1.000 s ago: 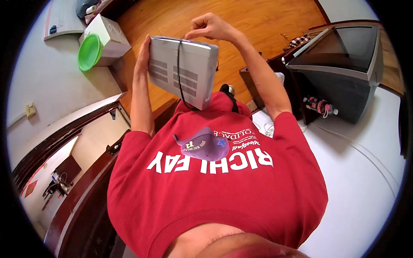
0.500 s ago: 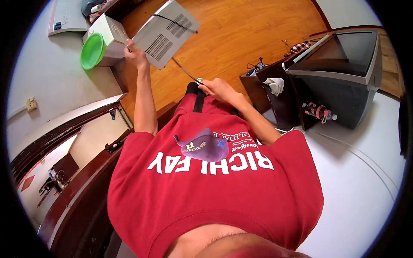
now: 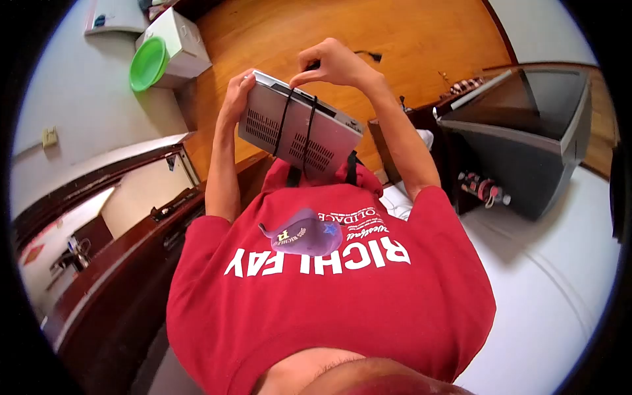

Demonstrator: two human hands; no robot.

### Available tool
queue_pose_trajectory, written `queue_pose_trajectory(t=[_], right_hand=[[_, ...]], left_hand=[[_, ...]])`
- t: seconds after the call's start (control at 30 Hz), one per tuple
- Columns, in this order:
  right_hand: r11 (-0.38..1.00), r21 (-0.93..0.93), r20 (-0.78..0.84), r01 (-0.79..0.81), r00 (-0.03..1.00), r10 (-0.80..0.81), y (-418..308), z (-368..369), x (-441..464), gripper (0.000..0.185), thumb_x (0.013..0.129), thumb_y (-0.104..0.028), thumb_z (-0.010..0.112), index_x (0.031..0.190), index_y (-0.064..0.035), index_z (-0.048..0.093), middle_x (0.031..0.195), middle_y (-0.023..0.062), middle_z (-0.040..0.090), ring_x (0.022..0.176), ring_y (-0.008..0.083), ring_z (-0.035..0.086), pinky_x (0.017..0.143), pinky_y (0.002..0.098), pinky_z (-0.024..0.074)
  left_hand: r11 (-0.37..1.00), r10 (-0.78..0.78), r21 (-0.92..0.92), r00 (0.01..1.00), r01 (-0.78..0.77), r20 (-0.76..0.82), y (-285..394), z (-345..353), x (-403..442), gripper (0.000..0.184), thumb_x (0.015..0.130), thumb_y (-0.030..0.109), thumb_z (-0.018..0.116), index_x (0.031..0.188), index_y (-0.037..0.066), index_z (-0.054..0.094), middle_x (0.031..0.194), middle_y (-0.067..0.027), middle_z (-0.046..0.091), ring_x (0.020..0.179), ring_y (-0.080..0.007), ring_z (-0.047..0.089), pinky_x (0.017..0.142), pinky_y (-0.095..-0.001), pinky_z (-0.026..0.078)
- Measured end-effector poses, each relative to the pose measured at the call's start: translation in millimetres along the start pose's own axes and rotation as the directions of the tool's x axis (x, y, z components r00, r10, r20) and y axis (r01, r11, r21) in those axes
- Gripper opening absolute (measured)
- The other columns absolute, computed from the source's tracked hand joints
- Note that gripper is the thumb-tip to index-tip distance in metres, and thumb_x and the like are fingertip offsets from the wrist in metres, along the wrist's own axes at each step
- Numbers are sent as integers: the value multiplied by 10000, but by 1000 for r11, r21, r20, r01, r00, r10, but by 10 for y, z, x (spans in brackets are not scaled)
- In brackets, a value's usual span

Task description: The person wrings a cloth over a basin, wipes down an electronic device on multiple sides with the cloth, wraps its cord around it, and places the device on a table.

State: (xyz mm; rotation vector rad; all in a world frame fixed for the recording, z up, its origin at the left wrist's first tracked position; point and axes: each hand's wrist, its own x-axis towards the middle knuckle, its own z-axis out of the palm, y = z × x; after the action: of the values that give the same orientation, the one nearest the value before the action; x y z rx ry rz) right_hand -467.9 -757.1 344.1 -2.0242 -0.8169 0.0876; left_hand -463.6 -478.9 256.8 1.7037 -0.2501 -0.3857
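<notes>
A flat silver box with vent slots, which looks like a DVD player (image 3: 263, 126), is held tilted above my lap. My left hand (image 3: 236, 99) is wrapped round its left end, thumb near the top corner. A black power cord (image 3: 284, 122) runs round the box in two turns. At the box's upper edge, my right hand (image 3: 339, 64) is closed on the cord, fingers bent inward. The cord's plug end (image 3: 375, 56) sticks out beyond that hand, over the floor.
To the right stand a bulky television (image 3: 526, 145) and a bottle (image 3: 484, 189) on a white surface. A green basin (image 3: 149, 64) leans against a white cabinet (image 3: 178, 46) at the upper left. The wooden floor (image 3: 428, 33) lies ahead.
The box has come closer to my body and turned, so its long edge shows. My right hand has moved up and away from my lap to its far edge. The cord now makes two turns.
</notes>
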Motion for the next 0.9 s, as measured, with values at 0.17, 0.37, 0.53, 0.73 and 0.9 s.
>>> queue_pose_trajectory(t=[0.17, 0.37, 0.53, 0.73, 0.9], right_hand=[[647, 731, 18, -217, 954, 300, 478, 677, -18, 191, 864, -245, 652, 861, -59, 694, 659, -40, 600, 591, 42, 502, 487, 221, 371], [57, 930, 254, -363, 747, 614, 546, 1638, -456, 193, 932, -212, 520, 877, -51, 611, 622, 0, 540, 521, 73, 463, 446, 232, 354], [281, 724, 432, -630, 732, 527, 853, 1890, -108, 221, 920, -150, 475, 738, -33, 518, 575, 22, 465, 450, 105, 411, 407, 263, 321], [334, 472, 582, -816, 572, 578, 1243, 1774, 613, 190, 902, -144, 492, 900, 13, 599, 760, 42, 601, 570, 102, 540, 523, 254, 475], [416, 339, 590, -844, 535, 604, 1597, 1915, 1404, 226, 902, -179, 492, 1007, -11, 601, 902, 54, 627, 789, 120, 592, 635, 252, 496]], left_hand=[[866, -224, -486, 961, 120, -162, -2, 74, -312, 482, 922, 471, 400, 998, 37, 596, 834, -39, 622, 726, -145, 582, 664, -283, 482], [645, -365, -746, 791, -167, -492, -424, 79, -641, 594, 929, 518, 389, 1082, -25, 573, 936, -131, 646, 795, -224, 653, 681, -354, 565], [691, -500, -652, 444, -313, -743, -690, 29, -676, 586, 933, 513, 395, 1072, -34, 555, 979, -130, 624, 821, -229, 640, 690, -357, 556], [817, -482, -516, 186, -257, -856, -915, -353, -257, 532, 926, 494, 444, 988, -21, 564, 912, -84, 607, 799, -189, 597, 692, -318, 502], [924, -374, -373, 5, -86, -928, -1171, -911, 285, 482, 917, 468, 505, 847, -7, 552, 791, -52, 576, 705, -139, 529, 644, -277, 436]])
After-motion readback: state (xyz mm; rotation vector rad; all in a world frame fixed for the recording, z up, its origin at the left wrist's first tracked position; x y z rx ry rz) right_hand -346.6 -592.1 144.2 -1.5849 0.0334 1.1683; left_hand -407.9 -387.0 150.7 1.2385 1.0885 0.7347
